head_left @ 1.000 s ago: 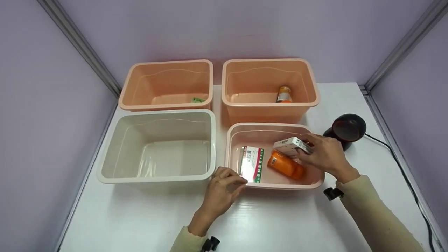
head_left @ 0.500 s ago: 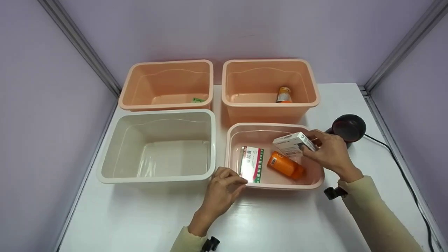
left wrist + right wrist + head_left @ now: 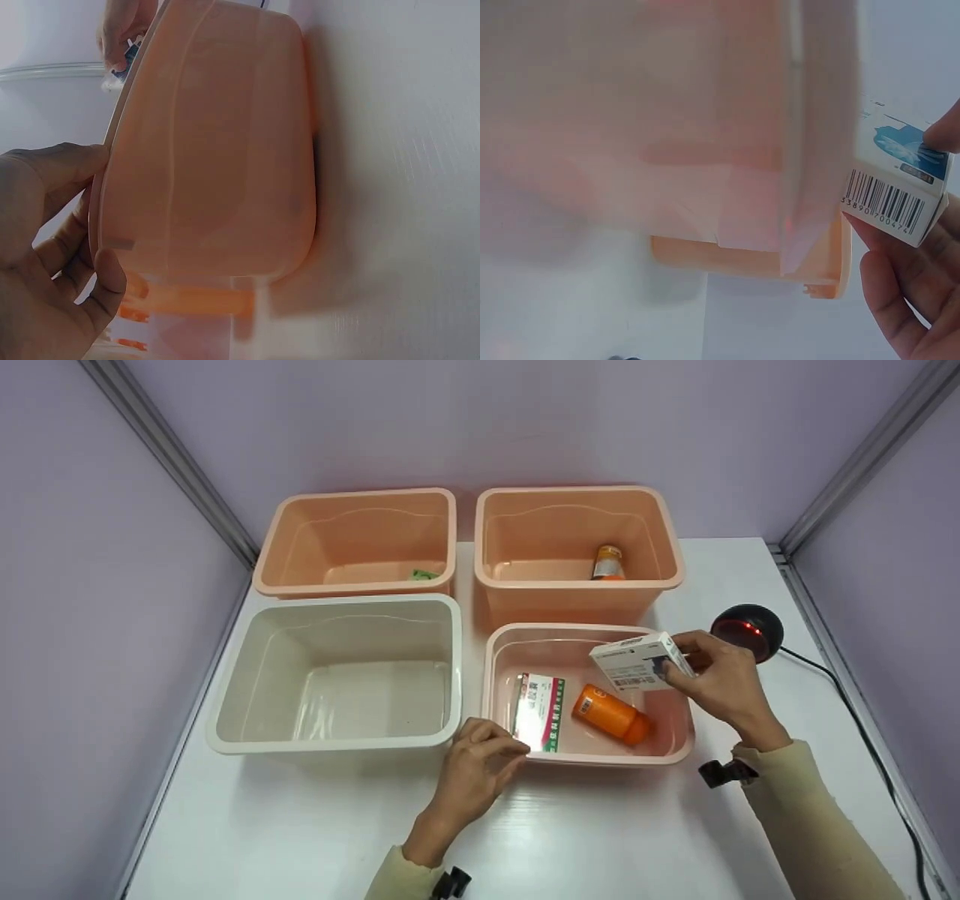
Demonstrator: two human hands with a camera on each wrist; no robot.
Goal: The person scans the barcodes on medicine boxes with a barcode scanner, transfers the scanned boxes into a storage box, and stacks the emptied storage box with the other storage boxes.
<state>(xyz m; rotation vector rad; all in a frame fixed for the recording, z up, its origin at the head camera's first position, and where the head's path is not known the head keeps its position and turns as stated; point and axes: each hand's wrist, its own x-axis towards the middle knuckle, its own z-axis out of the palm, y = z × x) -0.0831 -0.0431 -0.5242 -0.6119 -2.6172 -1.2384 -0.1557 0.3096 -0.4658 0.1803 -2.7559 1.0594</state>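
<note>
My right hand (image 3: 720, 682) pinches a small white box (image 3: 637, 661) by its right end, above the right part of the pink bin (image 3: 592, 759). A barcode and a blue picture show on the box (image 3: 896, 176) in the right wrist view. Inside the bin lie an orange bottle (image 3: 611, 714) and a flat white box with a green and red edge (image 3: 540, 712). At the bin's front left corner, my left hand (image 3: 472, 772) holds the rim between thumb and fingers, as the left wrist view shows. Just behind my right hand stands a black barcode scanner (image 3: 754, 622) with red lights.
Left of the pink bin is a grey-white bin (image 3: 337, 746). Behind stand two orange bins: the left one (image 3: 356, 589) has a green item (image 3: 424, 575), the right one (image 3: 577, 583) a small bottle (image 3: 609, 562). The scanner's black cable (image 3: 862, 712) runs along the right edge.
My right hand has lifted the white box and moved it slightly right, turning its printed face more toward the head camera. Red lights now show in the scanner. My left hand stays put.
</note>
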